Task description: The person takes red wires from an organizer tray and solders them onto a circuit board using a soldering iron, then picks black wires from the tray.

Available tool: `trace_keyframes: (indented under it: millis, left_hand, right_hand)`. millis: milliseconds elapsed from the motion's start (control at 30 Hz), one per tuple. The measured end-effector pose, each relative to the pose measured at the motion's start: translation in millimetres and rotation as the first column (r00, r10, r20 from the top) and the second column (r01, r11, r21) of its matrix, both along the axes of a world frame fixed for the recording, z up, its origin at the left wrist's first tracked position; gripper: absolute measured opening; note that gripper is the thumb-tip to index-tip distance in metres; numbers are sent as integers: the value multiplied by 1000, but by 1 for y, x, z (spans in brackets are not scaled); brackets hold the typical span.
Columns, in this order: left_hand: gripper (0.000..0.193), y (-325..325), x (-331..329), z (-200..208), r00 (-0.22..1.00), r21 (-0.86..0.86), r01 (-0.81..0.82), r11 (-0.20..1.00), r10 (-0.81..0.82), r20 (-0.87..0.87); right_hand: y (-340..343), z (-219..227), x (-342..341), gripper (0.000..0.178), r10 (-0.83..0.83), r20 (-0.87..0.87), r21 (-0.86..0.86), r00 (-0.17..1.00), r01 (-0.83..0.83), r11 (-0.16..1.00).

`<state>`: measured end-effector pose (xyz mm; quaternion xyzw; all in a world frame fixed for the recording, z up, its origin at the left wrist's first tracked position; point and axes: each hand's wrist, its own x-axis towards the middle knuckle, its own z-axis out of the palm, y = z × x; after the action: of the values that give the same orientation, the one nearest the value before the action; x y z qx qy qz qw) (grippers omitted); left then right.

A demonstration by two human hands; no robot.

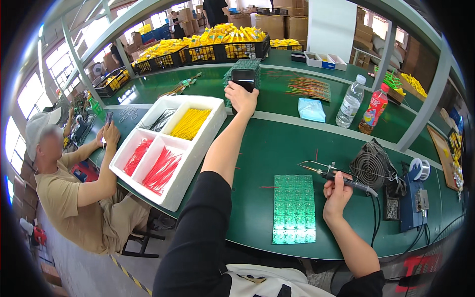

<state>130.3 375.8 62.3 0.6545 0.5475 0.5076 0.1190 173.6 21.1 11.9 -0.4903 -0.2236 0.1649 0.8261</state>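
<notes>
My left hand (241,97) reaches far forward, its fingers closed round the lower part of a black smartphone (243,77). The phone leans against or stands just before a stack of green circuit boards (247,64); which of the two I cannot tell. My right hand (337,198) grips a soldering iron (346,181), its tip pointing left and a thin curved wire guide above it. Below the tip lies a green circuit board panel (294,210) flat on the table. A short red wire (269,187) rests across its left edge.
Left of my arm, a white foam box (190,171) holds red, yellow and dark wires. A small fan (368,166) and a blue solder feeder (413,198) stand right. Two bottles (350,103) stand by the shelf. A person (74,193) sits at left, holding a phone.
</notes>
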Motion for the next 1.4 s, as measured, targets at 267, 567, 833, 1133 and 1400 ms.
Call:
trace_keyframes:
  millis: [267, 567, 833, 1133, 1400]
  left_hand:
    - [110, -7, -27, 4, 980, -69, 123, 990, -110, 167]
    - [29, -168, -201, -7, 682, -117, 496, 861, -469, -562]
    - [14, -170, -244, -57, 659, 148, 566, 811, -337, -673]
    - [5, -160, -239, -48, 724, 355, 553, 754, -223, -652]
    - [8, -186, -216, -32, 734, 231, 623, 747, -456, -504]
  right_hand:
    - [8, 1, 0, 18, 15, 19, 20, 1000, -16, 1000]
    - [4, -2, 4, 19, 36, -10, 26, 999, -36, 999]
    - [2, 2, 1, 20, 28, 57, 21, 998, -30, 999]
    - [3, -1, -1, 18, 1, 115, 77, 993, -10, 997]
    - [-8, 1, -2, 20, 18, 136, 45, 991, -24, 999]
